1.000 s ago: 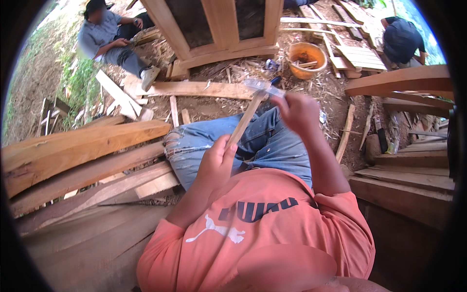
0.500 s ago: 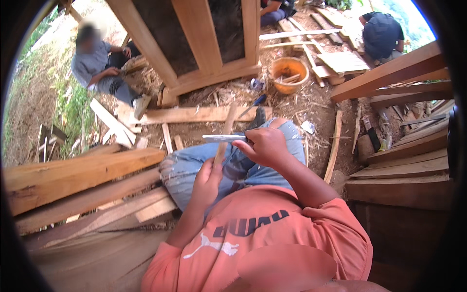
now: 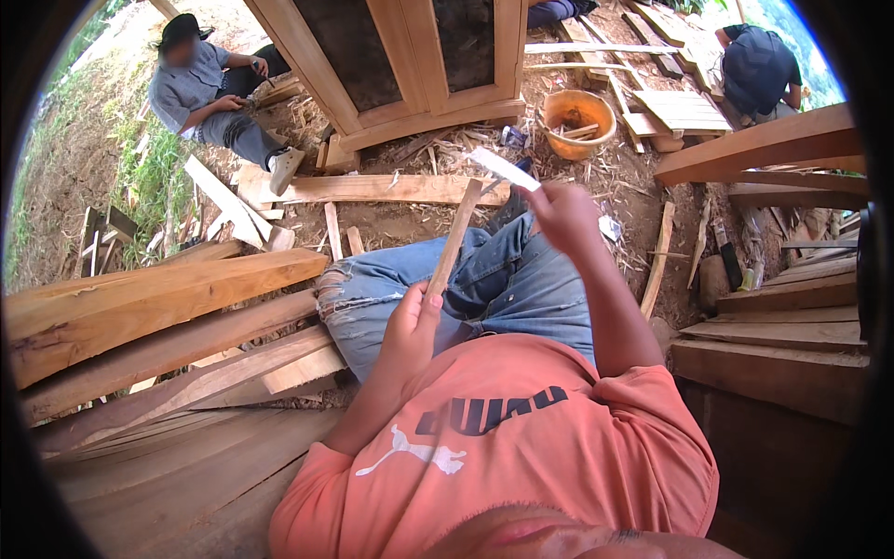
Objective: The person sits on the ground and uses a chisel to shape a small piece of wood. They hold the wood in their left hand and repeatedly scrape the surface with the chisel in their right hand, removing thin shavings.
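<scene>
Over my lap, my left hand [image 3: 413, 323] is closed around the lower end of a flat wooden stick [image 3: 455, 235], which slants up and away from me. My right hand [image 3: 564, 213] grips a knife by its handle, which the fingers hide. The pale knife blade [image 3: 504, 170] points up and to the left, just past the far tip of the stick; a gap to the stick cannot be judged exactly. Beneath both hands are my legs in torn blue jeans [image 3: 521, 279].
A panelled wooden frame [image 3: 424, 126] stands ahead, near an orange bucket [image 3: 605, 124] with wood scraps. Stacked beams [image 3: 168, 298] lie at my left, planks [image 3: 773, 363] at my right. A seated person [image 3: 209, 102] is at far left, another person [image 3: 759, 70] bends at far right.
The knife has gone from lying across the stick to beyond its far tip, my right hand moving forward and right. My left hand keeps its hold on the stick.
</scene>
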{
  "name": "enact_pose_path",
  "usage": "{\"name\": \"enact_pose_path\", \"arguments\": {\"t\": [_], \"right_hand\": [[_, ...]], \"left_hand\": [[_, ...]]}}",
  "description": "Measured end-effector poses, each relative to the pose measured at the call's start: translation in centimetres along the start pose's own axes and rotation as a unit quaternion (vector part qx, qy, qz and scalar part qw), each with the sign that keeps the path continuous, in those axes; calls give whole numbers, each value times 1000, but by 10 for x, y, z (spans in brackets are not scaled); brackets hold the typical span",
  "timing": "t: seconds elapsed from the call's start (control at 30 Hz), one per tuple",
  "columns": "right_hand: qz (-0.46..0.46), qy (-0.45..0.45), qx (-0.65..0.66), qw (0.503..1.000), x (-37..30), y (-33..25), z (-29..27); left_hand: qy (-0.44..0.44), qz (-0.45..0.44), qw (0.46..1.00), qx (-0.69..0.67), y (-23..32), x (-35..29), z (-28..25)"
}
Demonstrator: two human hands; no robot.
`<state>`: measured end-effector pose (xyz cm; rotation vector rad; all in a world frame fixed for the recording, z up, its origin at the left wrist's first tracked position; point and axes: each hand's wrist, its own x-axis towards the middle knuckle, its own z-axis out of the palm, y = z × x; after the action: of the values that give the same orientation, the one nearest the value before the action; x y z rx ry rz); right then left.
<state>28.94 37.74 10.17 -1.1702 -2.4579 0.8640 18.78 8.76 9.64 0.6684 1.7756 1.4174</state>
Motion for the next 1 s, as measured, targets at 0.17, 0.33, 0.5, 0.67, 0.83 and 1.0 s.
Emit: {"name": "enact_pose_path", "arguments": {"t": [0.17, 0.33, 0.5, 0.67, 0.83, 1.0], "right_hand": [[-172, -81, -89, 978, -61, -53, 9], [-114, -45, -126, 985, -40, -33, 10], [94, 74, -69, 990, 26, 35, -15], [-33, 22, 15, 999, -13, -6, 6], [-233, 9, -43, 971, -60, -44, 31], [-51, 43, -114, 991, -3, -9, 20]], "left_hand": [[-9, 4, 999, 34, -5, 5, -4], [-11, 42, 997, 70, -1, 5, -1], [-17, 0, 1000, 17, -2, -10, -3], [-17, -15, 998, -53, -12, 6, -13], [-7, 19, 1000, -14, -6, 6, -9], [9, 13, 996, 90, -5, -5, -13]]}}
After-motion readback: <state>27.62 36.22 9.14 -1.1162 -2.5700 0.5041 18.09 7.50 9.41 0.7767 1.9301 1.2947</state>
